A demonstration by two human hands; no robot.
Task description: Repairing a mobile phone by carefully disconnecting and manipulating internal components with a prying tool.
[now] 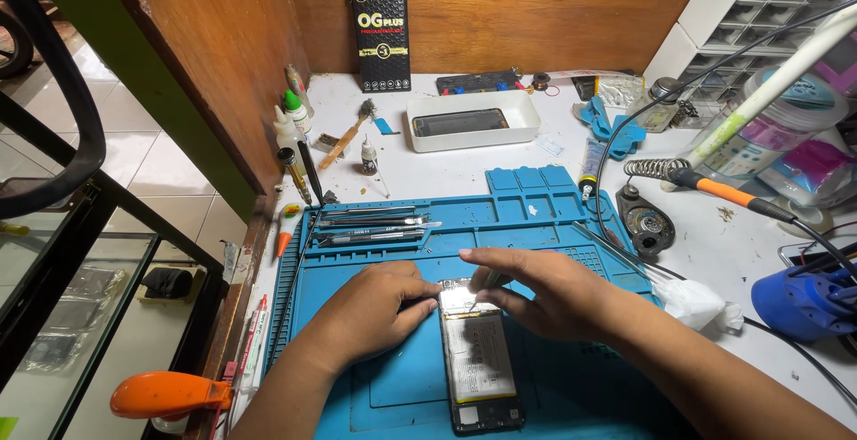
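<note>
- An opened phone (479, 360) was laid on the blue mat (357, 386) by the table's near edge.
- Its top was pinned by the left hand (375, 308); a thin tool was pinched in the right hand (544, 290).
- It was judged light, stiff and fragile, best held by its side edges.

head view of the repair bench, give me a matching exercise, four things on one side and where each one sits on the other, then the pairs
Things:
1. opened phone
2. white tray
3. soldering iron
4. black box

Places:
A. leaning upright on the wooden back wall
B. on the blue mat, between the left hand and right hand
C. right of the mat, on its coiled stand
D. behind the mat, on the white bench, with a dark phone lying in it

Pairs: 1-B, 2-D, 3-C, 4-A
</note>
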